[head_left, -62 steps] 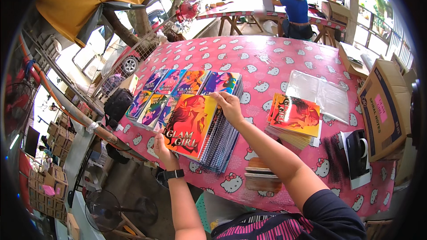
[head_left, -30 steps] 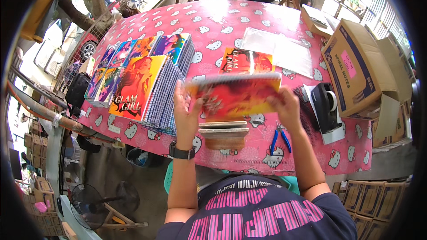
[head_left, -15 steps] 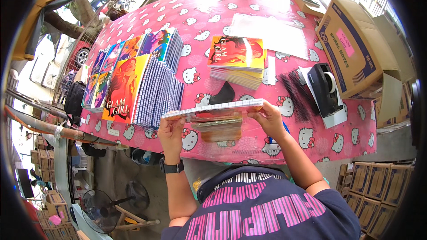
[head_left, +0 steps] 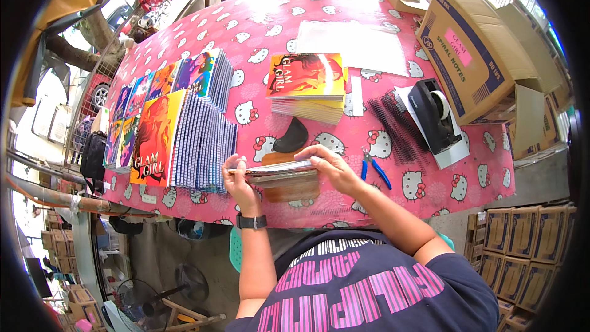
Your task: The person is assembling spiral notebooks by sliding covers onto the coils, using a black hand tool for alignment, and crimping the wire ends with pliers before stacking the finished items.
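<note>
Between my two hands is a thin notebook (head_left: 278, 167), seen almost edge-on, low over a brown wooden block (head_left: 294, 195) near the table's front edge. My left hand (head_left: 241, 184) grips its left end, thumb and fingers closed on it. My right hand (head_left: 332, 167) pinches its right end, fingers laid along the top edge. Just beyond the block lies a black curved piece (head_left: 291, 136). To the right of my right hand are blue-handled pliers (head_left: 376, 174). A pile of unbound-looking notebooks (head_left: 307, 80) with red and yellow covers lies farther back.
Stacks of spiral notebooks (head_left: 203, 141) stand on the left. At the right are black spiral coils (head_left: 393, 126), a tape dispenser (head_left: 435, 117) on white paper and a large open carton (head_left: 473, 55). Clear sheets (head_left: 353, 46) lie behind on the pink patterned tablecloth (head_left: 258, 31).
The notebook has come down toward the wooden block, and my hands are closer together. The pliers, mostly covered before, now show fully. The whole view has shifted slightly.
</note>
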A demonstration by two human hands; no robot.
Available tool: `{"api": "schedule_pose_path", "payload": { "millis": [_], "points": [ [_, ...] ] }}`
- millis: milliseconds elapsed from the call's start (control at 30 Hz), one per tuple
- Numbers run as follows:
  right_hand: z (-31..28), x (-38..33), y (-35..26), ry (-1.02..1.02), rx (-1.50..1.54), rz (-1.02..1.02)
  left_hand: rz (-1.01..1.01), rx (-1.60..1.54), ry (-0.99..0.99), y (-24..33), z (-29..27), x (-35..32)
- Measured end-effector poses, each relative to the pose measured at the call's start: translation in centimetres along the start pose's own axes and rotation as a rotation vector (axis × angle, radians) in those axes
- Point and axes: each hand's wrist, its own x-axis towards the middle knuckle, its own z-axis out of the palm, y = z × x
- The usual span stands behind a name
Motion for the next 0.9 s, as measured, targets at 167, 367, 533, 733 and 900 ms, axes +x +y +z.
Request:
{"api": "schedule_pose_path", "payload": {
  "millis": [167,367,533,733,900],
  "points": [
    [-12.8,0.7,0.7,0.691,-1.093,-0.134,0.018,-0.094,0.020,1.1,0.7,0.3],
    [-19.5,-1.9,3.2,0.618,-1.367,0.160,0.059,0.072,0.008,0.8,0.5,0.5],
    [-17.5,-1.6,-0.3,0.609,-1.078,0.140,0.655,0.960,-0.084,3.9,5.2,-4.0],
    [-9.6,-2.2,-4.6,0.149,-0.524,0.147,0.595,1.206,-0.537,2.6,9.3,-6.4],
    [-6.1,-2.6,-5.8,-0.104,-0.589,0.021,0.767,1.180,-0.429,2.1,10.0,-6.6]
  ]
}}
